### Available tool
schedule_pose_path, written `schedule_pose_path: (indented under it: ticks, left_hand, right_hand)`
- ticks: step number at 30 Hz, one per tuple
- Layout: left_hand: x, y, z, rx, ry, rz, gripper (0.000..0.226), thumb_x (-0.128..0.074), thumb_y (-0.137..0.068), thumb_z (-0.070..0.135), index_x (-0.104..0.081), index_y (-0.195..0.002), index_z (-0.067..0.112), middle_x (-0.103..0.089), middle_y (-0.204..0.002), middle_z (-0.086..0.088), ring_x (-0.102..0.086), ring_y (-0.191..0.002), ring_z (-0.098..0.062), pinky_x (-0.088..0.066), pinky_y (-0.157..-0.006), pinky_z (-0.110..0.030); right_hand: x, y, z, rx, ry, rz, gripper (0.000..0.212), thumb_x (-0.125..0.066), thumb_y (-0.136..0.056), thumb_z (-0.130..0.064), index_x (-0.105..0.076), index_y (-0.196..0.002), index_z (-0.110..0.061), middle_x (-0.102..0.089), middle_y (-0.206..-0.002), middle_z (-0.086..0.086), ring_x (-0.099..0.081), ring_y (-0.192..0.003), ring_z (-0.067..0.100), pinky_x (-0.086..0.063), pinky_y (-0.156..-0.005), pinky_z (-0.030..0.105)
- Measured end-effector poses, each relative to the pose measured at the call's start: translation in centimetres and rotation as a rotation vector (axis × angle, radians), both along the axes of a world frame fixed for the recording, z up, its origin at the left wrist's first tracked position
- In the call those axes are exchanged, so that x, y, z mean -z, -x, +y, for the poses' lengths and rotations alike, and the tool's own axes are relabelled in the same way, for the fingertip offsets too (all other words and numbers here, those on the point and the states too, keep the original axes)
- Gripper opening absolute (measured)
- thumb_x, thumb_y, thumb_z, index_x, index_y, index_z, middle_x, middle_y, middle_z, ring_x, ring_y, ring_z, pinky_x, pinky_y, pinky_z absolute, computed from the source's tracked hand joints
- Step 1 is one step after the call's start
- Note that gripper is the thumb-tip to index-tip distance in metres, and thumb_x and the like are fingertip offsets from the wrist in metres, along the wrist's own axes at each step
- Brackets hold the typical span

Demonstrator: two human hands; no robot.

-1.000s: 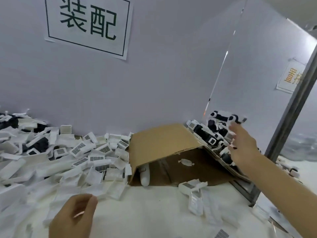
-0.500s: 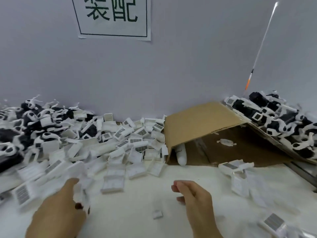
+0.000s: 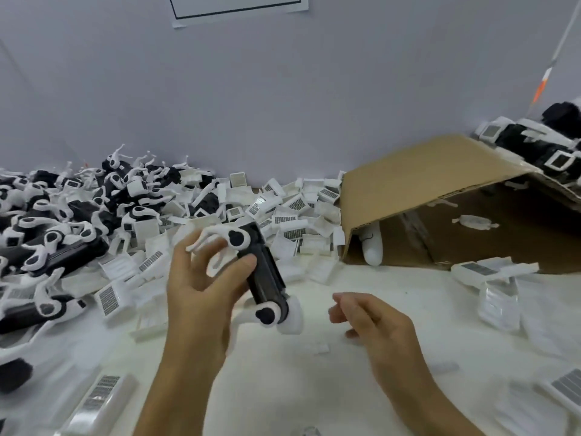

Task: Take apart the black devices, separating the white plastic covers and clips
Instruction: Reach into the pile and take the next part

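Disassembly of one device (image 3: 265, 272) is just starting: the left hand (image 3: 201, 297) grips it above the table (image 3: 314, 388), thumb across the black body, fingers curled behind among the white clips (image 3: 217, 247), while the right hand (image 3: 374, 322) hangs just beside its lower end, fingers loosely bent and holding nothing. Next, I judge, those free fingers must pinch a clip or cover and pull it off against the left grip. Beyond the fingertips lie one box (image 3: 440, 196), too many loose covers (image 3: 283, 215) to count, and a heap of devices (image 3: 63, 221) left of the knuckles.
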State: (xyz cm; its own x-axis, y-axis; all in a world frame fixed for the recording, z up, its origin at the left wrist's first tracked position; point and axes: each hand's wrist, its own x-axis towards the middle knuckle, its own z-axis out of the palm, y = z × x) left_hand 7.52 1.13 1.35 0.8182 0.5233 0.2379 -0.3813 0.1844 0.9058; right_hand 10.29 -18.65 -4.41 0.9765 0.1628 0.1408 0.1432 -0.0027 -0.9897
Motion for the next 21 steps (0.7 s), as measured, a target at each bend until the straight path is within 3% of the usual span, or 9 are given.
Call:
schedule_pose_path:
  ticks: [3,6,7,9,12,14,16,21]
  left_hand:
    - [1.5,-0.7,-3.9,0.176,0.305,0.035,0.063,-0.068,-0.074,0.014,-0.051,-0.134,0.016,-0.064,-0.129,-0.022,-0.07,-0.107,-0.034,-0.057,-0.084,-0.05]
    - [2.8,-1.1,-6.1,0.236,0.338,0.112,0.073,-0.084,-0.067,0.014,-0.052,-0.132,0.023,-0.066,-0.126,-0.023,-0.072,-0.105,-0.032,-0.059,-0.083,-0.048]
    - [3.0,-1.2,-6.4,0.214,0.319,0.151,0.078,-0.092,-0.059,0.01,-0.055,-0.126,0.024,-0.069,-0.122,-0.02,-0.074,-0.096,-0.029,-0.062,-0.075,-0.045]
    - [3.4,-1.4,-6.4,0.203,0.3,0.224,0.076,-0.091,-0.052,0.026,-0.058,-0.119,0.013,-0.072,-0.115,-0.021,-0.074,-0.083,-0.028,-0.062,-0.066,-0.041]
    - [3.8,-1.5,-6.1,0.319,0.18,0.282,0.069,-0.081,-0.064,0.043,-0.067,-0.114,-0.003,-0.072,-0.111,-0.026,-0.072,-0.093,-0.037,-0.06,-0.075,-0.041]
    - [4.0,-1.4,-6.3,0.343,0.12,0.264,0.051,-0.079,-0.068,0.043,-0.077,-0.105,0.007,-0.075,-0.109,-0.019,-0.072,-0.103,-0.033,-0.058,-0.086,-0.039]
    - [4.1,-1.3,-6.8,0.298,0.141,0.265,0.041,-0.082,-0.066,0.037,-0.08,-0.099,0.014,-0.076,-0.107,-0.016,-0.073,-0.104,-0.03,-0.055,-0.093,-0.043]
    - [4.1,-0.9,-8.3,0.258,0.243,0.269,0.04,-0.085,-0.058,0.034,-0.08,-0.093,0.015,-0.077,-0.098,-0.016,-0.076,-0.091,-0.027,-0.059,-0.066,-0.025]
  right_hand:
    - [-0.3,0.9,0.2,-0.235,0.049,-0.032,0.06,-0.059,-0.069,-0.083,-0.075,-0.102,-0.035,-0.076,-0.096,-0.011,-0.068,-0.088,0.003,-0.05,-0.076,0.015]
    - [-0.6,1.4,0.0,-0.222,-0.009,-0.061,0.062,-0.061,-0.06,-0.09,-0.075,-0.088,-0.036,-0.075,-0.086,-0.007,-0.067,-0.078,0.003,-0.049,-0.069,0.016]
    - [-0.7,1.5,0.0,-0.191,-0.02,-0.059,0.054,-0.067,-0.059,-0.085,-0.074,-0.086,-0.038,-0.074,-0.084,-0.009,-0.066,-0.076,0.002,-0.05,-0.067,0.017]
    - [-0.8,1.5,0.0,-0.136,-0.014,-0.054,0.042,-0.076,-0.064,-0.068,-0.073,-0.096,-0.042,-0.075,-0.091,-0.01,-0.069,-0.081,0.003,-0.054,-0.069,0.021]
    - [-0.3,1.1,-0.1,-0.034,0.087,-0.098,0.058,-0.083,-0.071,-0.046,-0.061,-0.125,-0.041,-0.07,-0.113,-0.013,-0.066,-0.103,0.005,-0.053,-0.084,0.019]
    - [0.1,1.1,0.0,0.05,0.209,-0.185,0.077,-0.087,-0.073,-0.035,-0.047,-0.138,-0.037,-0.058,-0.123,-0.021,-0.056,-0.114,-0.002,-0.045,-0.088,0.01]
    - [0.6,1.2,0.3,0.105,0.295,-0.298,0.084,-0.089,-0.074,-0.027,-0.044,-0.145,-0.025,-0.05,-0.13,-0.021,-0.049,-0.121,-0.004,-0.039,-0.094,0.006]
    - [0.8,1.2,0.4,0.176,0.396,-0.458,0.075,-0.089,-0.074,-0.02,-0.053,-0.139,-0.015,-0.051,-0.132,-0.013,-0.046,-0.123,-0.008,-0.034,-0.101,0.003]
